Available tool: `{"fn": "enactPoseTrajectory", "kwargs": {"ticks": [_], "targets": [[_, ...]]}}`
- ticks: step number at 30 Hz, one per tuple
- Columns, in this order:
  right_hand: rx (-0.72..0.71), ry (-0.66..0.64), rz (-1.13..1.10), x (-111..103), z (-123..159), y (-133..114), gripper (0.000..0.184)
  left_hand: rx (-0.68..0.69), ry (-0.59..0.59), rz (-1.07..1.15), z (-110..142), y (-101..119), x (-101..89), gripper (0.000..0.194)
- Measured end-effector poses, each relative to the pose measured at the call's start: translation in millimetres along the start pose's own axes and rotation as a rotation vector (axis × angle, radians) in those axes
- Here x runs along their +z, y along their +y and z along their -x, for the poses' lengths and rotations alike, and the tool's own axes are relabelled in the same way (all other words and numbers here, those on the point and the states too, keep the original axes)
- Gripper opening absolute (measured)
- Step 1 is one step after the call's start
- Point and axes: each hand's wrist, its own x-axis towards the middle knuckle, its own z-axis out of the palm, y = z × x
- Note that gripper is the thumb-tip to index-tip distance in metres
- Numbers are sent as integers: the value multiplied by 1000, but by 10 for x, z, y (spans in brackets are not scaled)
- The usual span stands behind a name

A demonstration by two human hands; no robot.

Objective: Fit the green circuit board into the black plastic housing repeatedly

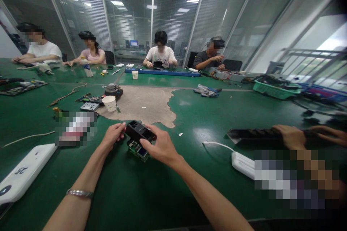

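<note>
A black plastic housing [139, 130] with rectangular cut-outs is held tilted above the green table. My right hand [164, 146] grips its right end, thumb on the near side and fingers over the far side. At the opposite end, the closed fingers of my left hand [115, 135] meet the housing's left corner; their exact hold is partly hidden. Just below the housing is a green circuit board [138, 151] with metal connectors and a dark component. The housing covers its upper part, and I cannot tell whether the two are joined.
A paper cup [109, 103] and loose electronic parts [90, 106] lie ahead on a worn tabletop patch [146, 104]. White power banks [29, 173] flank me. At right, a co-worker's hands [290, 137] touch a long black part [252, 135]. A green basket [276, 90] holds cables. Several people sit opposite.
</note>
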Motion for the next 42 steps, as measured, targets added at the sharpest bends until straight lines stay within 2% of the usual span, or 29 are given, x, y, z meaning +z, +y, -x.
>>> {"fn": "enactPoseTrajectory", "kwargs": {"ticks": [5, 9, 14, 17, 20, 23, 26, 31, 39, 42], "targets": [[93, 88, 81, 59, -94, 320, 48, -14, -3, 24, 17, 34, 4, 46], [127, 12, 152, 153, -103, 533, 47, -13, -5, 39, 20, 41, 4, 46], [101, -90, 194, 166, -87, 594, 55, -13, -8, 29, 12, 32, -2, 46], [157, -74, 174, 142, -85, 558, 54, -5, -17, 30, 7, 27, -4, 46], [217, 3, 89, 98, -93, 452, 44, -23, -3, 32, 6, 34, 1, 47], [179, 30, -36, 29, -93, 286, 38, -20, 6, 30, 14, 52, 10, 48], [103, -25, -89, -34, -63, 121, 39, -14, -4, 23, 24, 62, 14, 47], [8, -74, 34, -38, 27, -41, 40, -5, 13, 16, 19, 38, 11, 46], [-41, -248, 203, 0, 134, -77, 49, 13, 5, 27, 2, 9, 9, 45], [-39, -304, 232, 3, 153, -79, 59, -2, 3, 31, 2, 14, 10, 44]]}}
